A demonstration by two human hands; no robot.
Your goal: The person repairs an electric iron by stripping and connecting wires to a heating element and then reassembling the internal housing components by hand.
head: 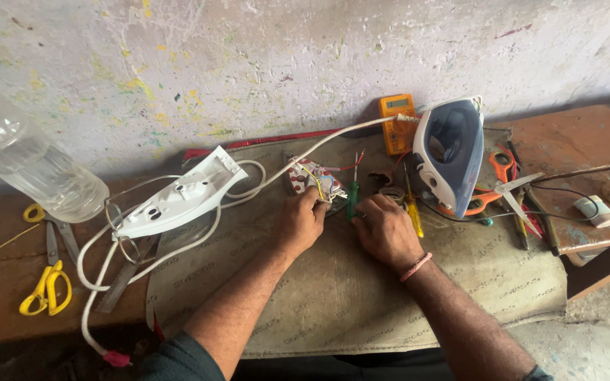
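My left hand [299, 220] grips a small white and red part with loose wires [310, 176], pressing it onto the grey mat [333, 296]. My right hand [384, 229] is closed around a green-handled screwdriver [353, 192] that stands upright just right of the part. A white iron base [178, 194] with its white cord [248, 187] lies to the left. A blue and white iron shell [452, 152] stands on end to the right.
An orange multimeter [397, 121] leans at the wall. A yellow screwdriver [413, 212], orange scissors [492, 185] and other tools lie at the right. Yellow scissors [46, 279] and a clear plastic bottle [26, 159] sit at the left. A wooden board [573, 141] is at the far right.
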